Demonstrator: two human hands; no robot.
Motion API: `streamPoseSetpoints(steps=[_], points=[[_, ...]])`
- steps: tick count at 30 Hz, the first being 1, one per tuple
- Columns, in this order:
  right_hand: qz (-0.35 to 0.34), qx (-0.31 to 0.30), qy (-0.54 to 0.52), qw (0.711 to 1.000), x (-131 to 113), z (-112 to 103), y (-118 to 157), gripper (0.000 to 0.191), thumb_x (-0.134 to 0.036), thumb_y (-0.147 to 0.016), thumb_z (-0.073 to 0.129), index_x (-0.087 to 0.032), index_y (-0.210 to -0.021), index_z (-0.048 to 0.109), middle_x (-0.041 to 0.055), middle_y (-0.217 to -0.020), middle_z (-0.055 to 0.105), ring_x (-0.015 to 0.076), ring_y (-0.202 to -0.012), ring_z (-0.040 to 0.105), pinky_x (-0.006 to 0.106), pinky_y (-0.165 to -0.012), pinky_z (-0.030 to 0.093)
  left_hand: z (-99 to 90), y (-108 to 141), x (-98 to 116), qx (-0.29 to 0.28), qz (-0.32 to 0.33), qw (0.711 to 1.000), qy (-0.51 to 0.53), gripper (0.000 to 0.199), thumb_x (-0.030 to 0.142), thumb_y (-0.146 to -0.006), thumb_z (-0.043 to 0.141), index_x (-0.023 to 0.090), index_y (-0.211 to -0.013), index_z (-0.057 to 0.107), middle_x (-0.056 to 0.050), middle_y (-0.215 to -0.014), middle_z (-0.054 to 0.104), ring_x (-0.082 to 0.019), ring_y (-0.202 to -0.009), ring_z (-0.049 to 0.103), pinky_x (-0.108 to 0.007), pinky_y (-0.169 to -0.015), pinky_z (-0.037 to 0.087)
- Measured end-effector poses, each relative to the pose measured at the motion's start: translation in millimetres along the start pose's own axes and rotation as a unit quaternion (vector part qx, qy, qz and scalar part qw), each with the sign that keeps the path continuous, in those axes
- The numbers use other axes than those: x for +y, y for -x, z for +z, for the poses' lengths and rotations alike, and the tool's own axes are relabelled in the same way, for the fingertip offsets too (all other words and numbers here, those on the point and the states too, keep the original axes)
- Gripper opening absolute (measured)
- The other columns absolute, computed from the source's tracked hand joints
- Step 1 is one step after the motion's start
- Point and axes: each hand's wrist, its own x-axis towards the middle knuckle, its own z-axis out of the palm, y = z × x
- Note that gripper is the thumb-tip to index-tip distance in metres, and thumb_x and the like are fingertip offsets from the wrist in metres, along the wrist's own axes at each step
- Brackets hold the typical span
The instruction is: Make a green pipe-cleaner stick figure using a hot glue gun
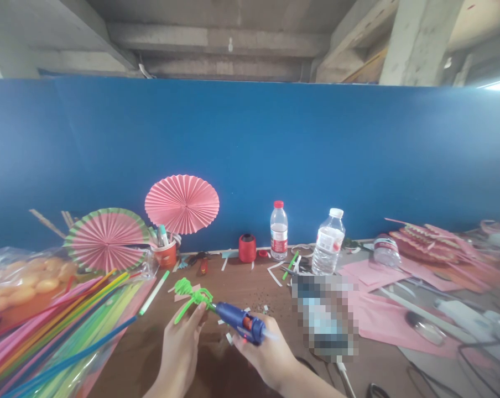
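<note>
The right hand (270, 354) grips one blue glue gun (239, 323), nozzle aimed left at one green pipe-cleaner piece (192, 298) that the left hand (181, 348) pinches by its fingertips, just above both hands. Beyond them stand two pleated paper fans (182, 203), two upright water bottles (279, 231) and one red thread spool (247, 248). Left of the left hand lies a bundle of coloured straws (63, 326).

We see soft, even daylight, brightest far up and right of the glue gun (240, 322) grip, where a window glares white. Shadows are faint. Just right of the grip a patch is pixelated. Edges bow outward, and far corners blur.
</note>
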Motion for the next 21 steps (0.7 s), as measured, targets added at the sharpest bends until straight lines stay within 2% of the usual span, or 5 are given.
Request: streamPoseSetpoints(steps=[8,15,19,21], points=[[-0.027,-0.005,0.039,0.999,-4.3,-0.8,-1.9,0.020,-0.033,-0.067,0.061,-0.016,-0.076,0.063,0.0015,-0.061,0.060,0.0131,-0.056,0.053,0.021,-0.054,0.040,-2.5,0.1,-0.8,-0.014,0.005,1.000,-0.001,0.023,0.017,-0.059,0.073,0.015,-0.081,0.066,-0.002,-0.076,0.066,-0.015,-0.079,0.059,-0.023,-0.071,0.051],[-0.062,-0.012,0.108,0.992,-8.5,-5.7,0.2,0.017,-0.029,-0.070,0.058,-0.016,-0.079,0.062,0.0031,-0.070,0.063,0.0142,-0.064,0.058,0.021,-0.061,0.043,-0.3,1.2,0.9,-0.003,0.007,1.000,0.009,0.026,0.017,-0.056,0.075,0.014,-0.081,0.066,-0.002,-0.077,0.066,-0.015,-0.078,0.061,-0.023,-0.071,0.051],[-0.096,-0.011,0.140,0.985,-10.5,-6.9,0.2,0.011,-0.025,-0.069,0.056,-0.017,-0.076,0.059,0.0016,-0.070,0.062,0.0126,-0.063,0.057,0.019,-0.061,0.042,-3.6,-1.5,-1.2,-0.001,0.011,1.000,-0.002,0.027,0.019,-0.060,0.073,0.015,-0.084,0.064,-0.003,-0.083,0.066,-0.017,-0.085,0.060,-0.025,-0.077,0.049],[-0.118,-0.011,0.168,0.979,-12.1,-6.9,-0.3,0.008,-0.025,-0.070,0.056,-0.018,-0.073,0.058,-0.0001,-0.068,0.060,0.0115,-0.062,0.055,0.018,-0.060,0.040,-6.3,-4.3,-1.9,0.019,0.014,1.000,-0.007,0.029,0.021,-0.061,0.073,0.016,-0.087,0.063,-0.004,-0.085,0.065,-0.017,-0.089,0.059,-0.027,-0.080,0.048]])
